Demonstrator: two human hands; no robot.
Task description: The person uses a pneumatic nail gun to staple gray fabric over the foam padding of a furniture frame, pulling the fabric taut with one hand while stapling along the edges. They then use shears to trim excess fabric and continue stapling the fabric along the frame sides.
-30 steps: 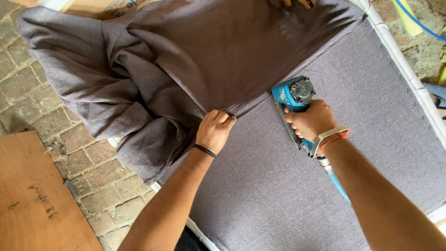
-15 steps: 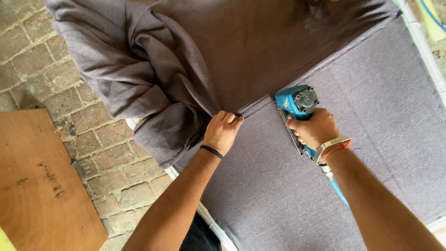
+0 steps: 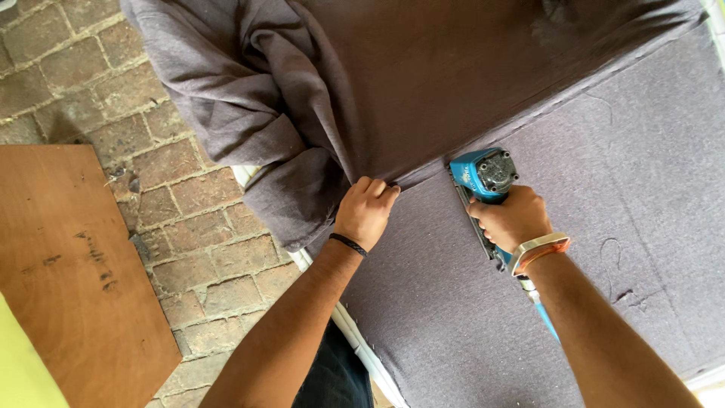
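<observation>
My left hand (image 3: 366, 211) pinches the edge of a loose grey-purple fabric (image 3: 423, 83), pulling it taut along a seam line on a fabric-covered panel (image 3: 619, 196). My right hand (image 3: 510, 219) grips a blue pneumatic staple gun (image 3: 483, 177), its nose set against the seam just right of the left hand. A blue air hose (image 3: 545, 317) trails from the tool under my right forearm. A black band sits on my left wrist, an orange and white one on my right.
The loose fabric bunches and hangs over the panel's left edge (image 3: 249, 136) above a brick floor (image 3: 189, 227). A brown plywood sheet (image 3: 68, 264) lies on the bricks at the left. The panel's white frame edge (image 3: 355, 332) runs beside my left arm.
The view has shifted, so the hands and tool sit a little lower in frame. Both hands keep the same grip on the fabric edge and the staple gun along the seam.
</observation>
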